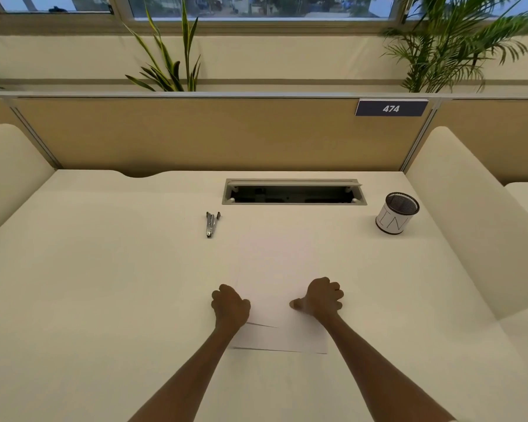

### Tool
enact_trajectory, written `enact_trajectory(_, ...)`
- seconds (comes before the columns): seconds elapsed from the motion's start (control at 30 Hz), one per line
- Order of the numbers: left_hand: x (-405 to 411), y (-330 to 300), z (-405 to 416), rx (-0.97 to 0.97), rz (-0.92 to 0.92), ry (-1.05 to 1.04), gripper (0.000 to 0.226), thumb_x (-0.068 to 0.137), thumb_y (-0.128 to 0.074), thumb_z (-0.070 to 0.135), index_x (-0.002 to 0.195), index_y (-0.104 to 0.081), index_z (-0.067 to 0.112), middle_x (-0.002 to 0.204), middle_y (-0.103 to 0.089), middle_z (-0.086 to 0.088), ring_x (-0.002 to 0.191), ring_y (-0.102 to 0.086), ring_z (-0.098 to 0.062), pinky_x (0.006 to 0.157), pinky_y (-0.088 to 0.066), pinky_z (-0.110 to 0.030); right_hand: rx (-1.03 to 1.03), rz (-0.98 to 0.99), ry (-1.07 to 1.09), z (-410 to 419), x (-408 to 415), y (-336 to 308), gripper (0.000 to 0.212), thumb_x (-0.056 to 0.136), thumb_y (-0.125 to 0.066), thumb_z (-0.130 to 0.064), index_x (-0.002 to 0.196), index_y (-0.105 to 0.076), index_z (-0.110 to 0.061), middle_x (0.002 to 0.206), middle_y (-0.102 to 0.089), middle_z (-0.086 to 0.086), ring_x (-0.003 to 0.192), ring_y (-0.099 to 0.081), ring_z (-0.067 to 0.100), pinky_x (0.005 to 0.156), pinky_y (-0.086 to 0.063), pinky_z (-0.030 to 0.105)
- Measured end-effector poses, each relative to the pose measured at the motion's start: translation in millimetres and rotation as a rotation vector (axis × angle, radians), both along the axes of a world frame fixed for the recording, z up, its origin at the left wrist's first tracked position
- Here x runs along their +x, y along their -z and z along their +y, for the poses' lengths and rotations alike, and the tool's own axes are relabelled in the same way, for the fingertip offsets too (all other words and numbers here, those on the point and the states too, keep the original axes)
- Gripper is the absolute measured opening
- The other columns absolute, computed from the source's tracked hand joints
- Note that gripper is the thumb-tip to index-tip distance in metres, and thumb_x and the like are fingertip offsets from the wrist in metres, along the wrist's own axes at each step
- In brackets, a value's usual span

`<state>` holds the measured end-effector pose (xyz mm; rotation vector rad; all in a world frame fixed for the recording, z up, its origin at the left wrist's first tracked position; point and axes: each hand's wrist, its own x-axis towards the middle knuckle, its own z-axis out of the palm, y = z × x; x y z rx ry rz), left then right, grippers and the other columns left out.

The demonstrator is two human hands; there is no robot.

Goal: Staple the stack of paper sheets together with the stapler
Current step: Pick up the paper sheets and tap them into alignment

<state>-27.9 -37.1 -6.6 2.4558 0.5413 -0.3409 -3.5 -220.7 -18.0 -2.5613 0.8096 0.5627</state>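
Observation:
White paper sheets (275,269) lie flat in the middle of the cream desk, their near edges slightly fanned apart. My left hand (230,307) rests as a loose fist on the sheets' left edge. My right hand (319,298) sits curled on their right side, thumb pointing inward across the paper. Neither hand holds anything that I can see. A small metal stapler (212,223) lies on the desk beyond the sheets' far left corner, well apart from both hands.
A mesh pen cup (397,213) labelled "IN" stands at the far right. An open cable hatch (293,192) is sunk into the desk behind the paper. Tan partition panels (195,132) close the back, and cushioned dividers (470,208) flank both sides.

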Motion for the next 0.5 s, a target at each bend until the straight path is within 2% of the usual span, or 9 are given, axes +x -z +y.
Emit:
enact_trajectory(0.13, 6, 8, 3, -0.088, 0.0, -0.125, 0.045, 0.079, -0.065, 0.023, 0.107, -0.051, -0.009, 0.107, -0.06, -0.022, 0.105, -0.058, -0.038, 0.09, -0.049, -0.043, 0.027, -0.022, -0.005, -3, -3, 4, 0.09, 0.059, -0.084, -0.049, 0.122, -0.038, -0.003, 0.126, -0.043, 0.013, 0.119, -0.043, 0.03, 0.092, -0.046, 0.041)
enact_trajectory(0.27, 14, 25, 8, -0.136, 0.025, -0.173, 0.044, 0.074, -0.064, 0.028, 0.103, -0.062, -0.004, 0.102, -0.067, -0.018, 0.103, -0.06, -0.037, 0.089, -0.051, -0.041, -0.006, -0.045, -0.049, -4, -7, 5, 0.088, 0.059, -0.084, -0.052, 0.118, -0.039, -0.005, 0.123, -0.044, 0.012, 0.117, -0.044, 0.03, 0.087, -0.048, 0.041)
enact_trajectory(0.43, 10, 16, 1, -0.141, -0.015, -0.179, 0.032, 0.075, -0.063, 0.019, 0.101, -0.064, -0.001, 0.102, -0.067, -0.016, 0.1, -0.061, -0.037, 0.085, -0.052, -0.041, 0.042, -0.098, -0.077, -9, -15, 8, 0.085, 0.062, -0.084, -0.051, 0.118, -0.038, -0.007, 0.122, -0.044, 0.012, 0.117, -0.043, 0.03, 0.086, -0.046, 0.041)
enact_trajectory(0.5, 8, 10, -3, -0.191, -0.046, -0.21, 0.038, 0.077, -0.064, 0.015, 0.111, -0.058, -0.001, 0.109, -0.065, -0.017, 0.104, -0.06, -0.036, 0.085, -0.049, -0.039, 0.057, -0.11, -0.081, -12, -18, 9, 0.086, 0.06, -0.084, -0.051, 0.119, -0.038, -0.008, 0.122, -0.044, 0.011, 0.117, -0.044, 0.031, 0.087, -0.046, 0.042)
